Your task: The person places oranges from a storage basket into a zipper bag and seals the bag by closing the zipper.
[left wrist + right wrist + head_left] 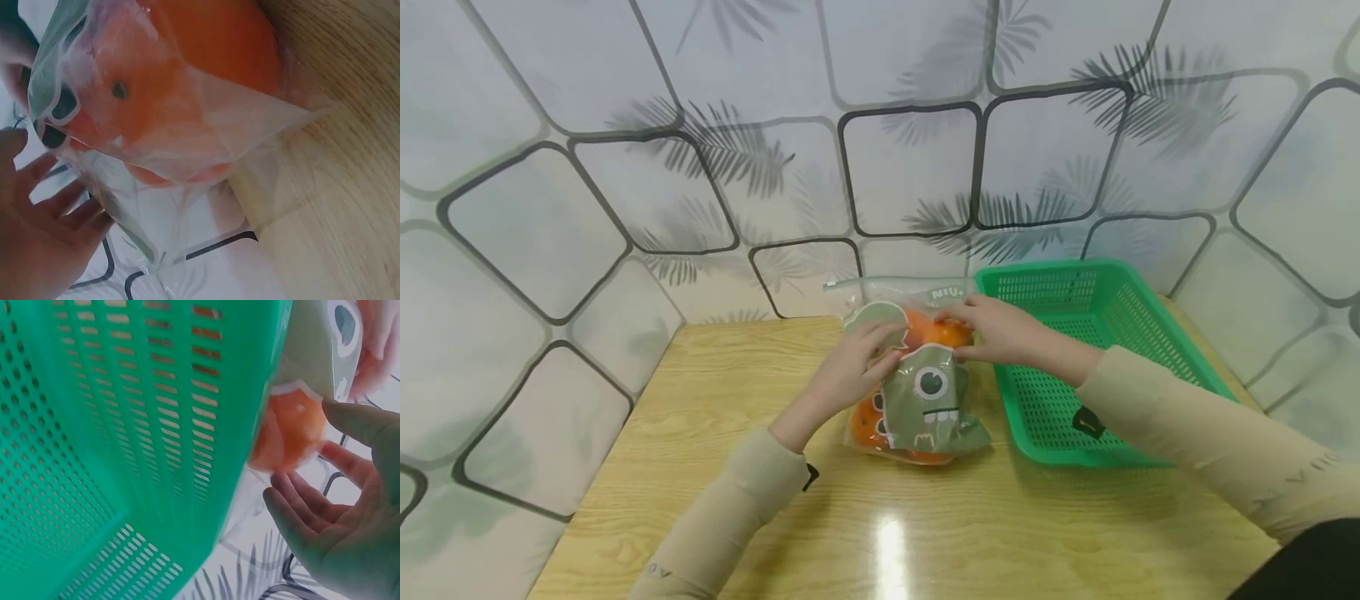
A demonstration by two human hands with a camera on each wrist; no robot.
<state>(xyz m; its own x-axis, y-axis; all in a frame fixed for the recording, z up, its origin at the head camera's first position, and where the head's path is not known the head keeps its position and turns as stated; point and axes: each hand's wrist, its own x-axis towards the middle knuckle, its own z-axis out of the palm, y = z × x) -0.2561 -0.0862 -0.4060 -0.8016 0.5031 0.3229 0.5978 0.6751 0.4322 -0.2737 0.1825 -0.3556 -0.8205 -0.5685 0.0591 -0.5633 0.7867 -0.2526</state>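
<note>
A clear zip bag (934, 417) printed with a green one-eyed monster lies on the table, its zip edge toward the wall. Several oranges (868, 421) fill it; one shows a green stem mark (119, 90) in the left wrist view. My left hand (847, 367) touches the bag's left side, fingers extended and spread along the plastic. At the upper right of the bag, my right hand (1003, 332) touches an orange (290, 431) through the plastic, thumb and fingers loosely extended. Whether the zip is fastened cannot be made out.
A green perforated basket (1011, 408) stands just right of the bag, beneath my right forearm. The wooden table (722, 417) meets a patterned cloth wall (910, 175) at the back and sides. Both wrists have beige sleeves (767, 475).
</note>
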